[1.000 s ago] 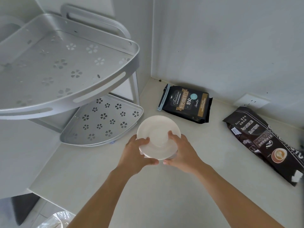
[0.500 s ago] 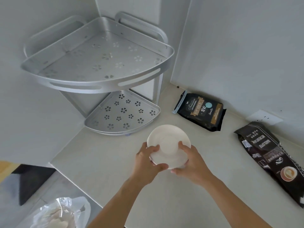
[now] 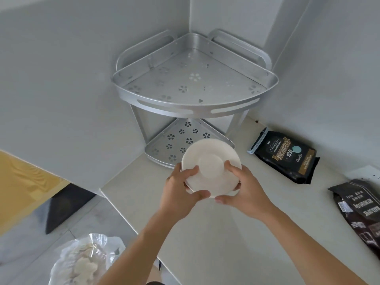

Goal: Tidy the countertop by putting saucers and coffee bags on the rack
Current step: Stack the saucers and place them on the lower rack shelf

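Note:
A small stack of white saucers (image 3: 209, 161) is held above the countertop, just in front of the rack's lower shelf. My left hand (image 3: 181, 192) grips its left edge and my right hand (image 3: 244, 190) grips its right edge. The silver two-tier corner rack (image 3: 195, 108) stands in the wall corner, both perforated shelves bare. A black coffee bag with gold lettering (image 3: 285, 155) lies flat to the right of the rack. A second dark coffee bag (image 3: 362, 210) lies at the right edge, partly cut off.
The pale countertop (image 3: 226, 243) ends at a left front edge, with floor below. A clear plastic bag (image 3: 86, 262) sits low at the bottom left. A wall socket (image 3: 364, 173) is on the right wall.
The view has swung so the rack sits more central and farther off. Both hands have carried the saucers a little up and towards the rack's lower shelf.

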